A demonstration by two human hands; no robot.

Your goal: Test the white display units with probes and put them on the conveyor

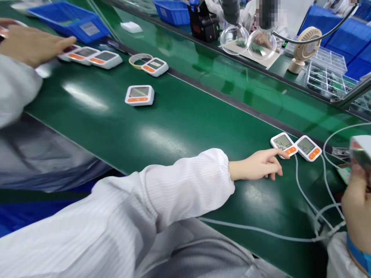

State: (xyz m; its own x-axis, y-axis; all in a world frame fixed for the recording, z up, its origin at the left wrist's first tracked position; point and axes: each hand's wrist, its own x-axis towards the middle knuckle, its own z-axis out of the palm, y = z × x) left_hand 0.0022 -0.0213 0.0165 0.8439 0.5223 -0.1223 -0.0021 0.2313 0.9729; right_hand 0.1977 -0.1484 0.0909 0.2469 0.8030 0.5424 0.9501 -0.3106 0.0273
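My left hand [262,164] reaches right with the index finger stretched out onto the orange buttons of a small white digital meter [281,142]. Its other fingers are loosely bent and hold nothing. A second white meter [307,146] lies right beside that one, digits showing on both displays. Pale thin tubes or cables [301,189] run down from near the two meters. At the right edge, my right hand [358,204], a blue band at its wrist, grips a white device [361,148], partly out of frame and blurred.
More meters stand farther left, one alone [140,95], another by a tape roll [135,61]. A co-worker's hand [31,44] is over a row of meters [106,59], near a blue bin [69,19]. Beyond the dark rail are a small fan [306,44] and clear trays [324,83].
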